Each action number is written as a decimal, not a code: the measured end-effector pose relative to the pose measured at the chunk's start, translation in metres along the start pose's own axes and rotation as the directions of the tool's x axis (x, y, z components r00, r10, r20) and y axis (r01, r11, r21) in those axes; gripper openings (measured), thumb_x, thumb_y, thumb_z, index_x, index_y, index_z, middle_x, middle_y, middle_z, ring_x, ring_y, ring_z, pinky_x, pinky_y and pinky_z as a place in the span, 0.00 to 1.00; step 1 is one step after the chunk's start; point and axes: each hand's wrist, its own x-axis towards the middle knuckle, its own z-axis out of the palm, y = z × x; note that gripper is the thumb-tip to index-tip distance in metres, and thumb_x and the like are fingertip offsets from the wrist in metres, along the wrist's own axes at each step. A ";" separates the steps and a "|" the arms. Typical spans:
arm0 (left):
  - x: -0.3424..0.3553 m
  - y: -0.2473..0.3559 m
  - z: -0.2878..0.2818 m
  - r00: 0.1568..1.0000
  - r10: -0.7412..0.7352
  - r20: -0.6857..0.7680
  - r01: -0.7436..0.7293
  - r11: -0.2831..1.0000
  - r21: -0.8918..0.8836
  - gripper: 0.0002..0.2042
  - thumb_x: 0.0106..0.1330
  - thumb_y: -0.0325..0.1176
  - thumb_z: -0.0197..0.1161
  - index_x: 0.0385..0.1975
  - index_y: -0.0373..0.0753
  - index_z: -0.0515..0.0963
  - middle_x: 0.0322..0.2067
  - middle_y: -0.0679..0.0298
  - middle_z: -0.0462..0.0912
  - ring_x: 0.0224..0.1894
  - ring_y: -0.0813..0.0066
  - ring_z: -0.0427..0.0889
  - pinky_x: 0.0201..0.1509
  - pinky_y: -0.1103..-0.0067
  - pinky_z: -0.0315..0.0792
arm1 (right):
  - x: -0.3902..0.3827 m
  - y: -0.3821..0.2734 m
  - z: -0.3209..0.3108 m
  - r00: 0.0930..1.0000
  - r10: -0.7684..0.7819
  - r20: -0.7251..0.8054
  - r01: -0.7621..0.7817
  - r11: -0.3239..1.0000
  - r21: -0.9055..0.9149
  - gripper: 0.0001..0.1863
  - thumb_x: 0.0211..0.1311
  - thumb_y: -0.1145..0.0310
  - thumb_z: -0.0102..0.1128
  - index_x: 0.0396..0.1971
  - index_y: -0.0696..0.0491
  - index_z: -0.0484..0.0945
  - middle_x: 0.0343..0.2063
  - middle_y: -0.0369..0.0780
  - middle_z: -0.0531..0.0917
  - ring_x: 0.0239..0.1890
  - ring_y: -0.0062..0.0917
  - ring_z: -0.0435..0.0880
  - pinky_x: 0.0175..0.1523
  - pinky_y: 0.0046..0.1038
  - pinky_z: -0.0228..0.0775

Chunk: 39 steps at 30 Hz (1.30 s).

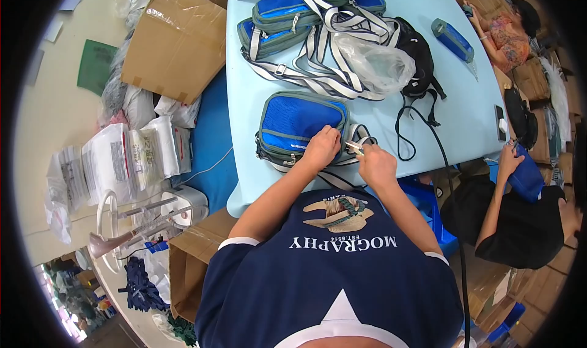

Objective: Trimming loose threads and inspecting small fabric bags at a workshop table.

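Observation:
A blue bag with dark grey-green trim point(299, 113) lies flat near the table's front edge. My left hand point(324, 147) grips its right edge, fingers curled against the seam. Just right of it, my right hand point(377, 164) is closed round a small, slim, pale tool with two narrow prongs point(354, 147). The tool's tips are close to the bag's edge; whether they touch it I cannot tell. A grey-and-white striped strap point(362, 134) bunches beside the bag and runs partly under my hands.
Stacked blue bags point(281, 12) with tangled straps, clear plastic point(382, 64) and a black bag point(417, 54) fill the table's far side. A blue pouch point(452, 39) and a phone point(500, 122) lie right. A co-worker in black point(520, 226) holds a blue item; another person point(507, 39) sits beyond.

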 end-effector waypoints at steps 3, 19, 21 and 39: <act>-0.004 0.002 0.002 1.000 -0.001 0.000 0.001 0.999 0.034 0.05 0.52 0.25 0.56 0.28 0.36 0.70 0.26 0.55 0.70 0.30 0.54 0.73 0.33 0.67 0.70 | 0.004 -0.007 -0.001 0.999 -0.051 -0.009 0.051 0.999 0.011 0.08 0.47 0.68 0.60 0.23 0.57 0.76 0.22 0.43 0.78 0.25 0.36 0.80 0.31 0.34 0.71; -0.003 0.004 0.011 0.994 0.074 -0.075 -0.066 0.992 0.105 0.05 0.53 0.26 0.55 0.26 0.35 0.68 0.25 0.55 0.68 0.28 0.56 0.72 0.32 0.67 0.70 | 0.024 -0.016 -0.001 0.993 -0.089 0.073 0.096 0.990 -0.102 0.03 0.44 0.74 0.55 0.20 0.57 0.77 0.22 0.46 0.79 0.26 0.36 0.81 0.31 0.33 0.73; 0.001 0.004 0.012 0.995 0.076 -0.066 -0.069 0.992 0.108 0.05 0.53 0.27 0.55 0.25 0.36 0.67 0.25 0.55 0.68 0.28 0.56 0.72 0.32 0.67 0.69 | 0.029 -0.016 -0.004 0.993 -0.100 0.065 0.107 0.988 -0.113 0.03 0.44 0.73 0.57 0.17 0.55 0.77 0.21 0.45 0.79 0.25 0.36 0.80 0.30 0.34 0.72; -0.009 0.003 0.032 0.986 -0.162 -0.048 0.168 0.971 0.168 0.08 0.49 0.31 0.55 0.25 0.33 0.70 0.26 0.52 0.71 0.26 0.57 0.76 0.30 0.67 0.72 | 0.025 0.023 0.002 0.973 -0.078 0.218 0.109 0.985 -0.133 0.16 0.48 0.62 0.62 0.33 0.59 0.77 0.27 0.48 0.80 0.32 0.43 0.79 0.35 0.39 0.68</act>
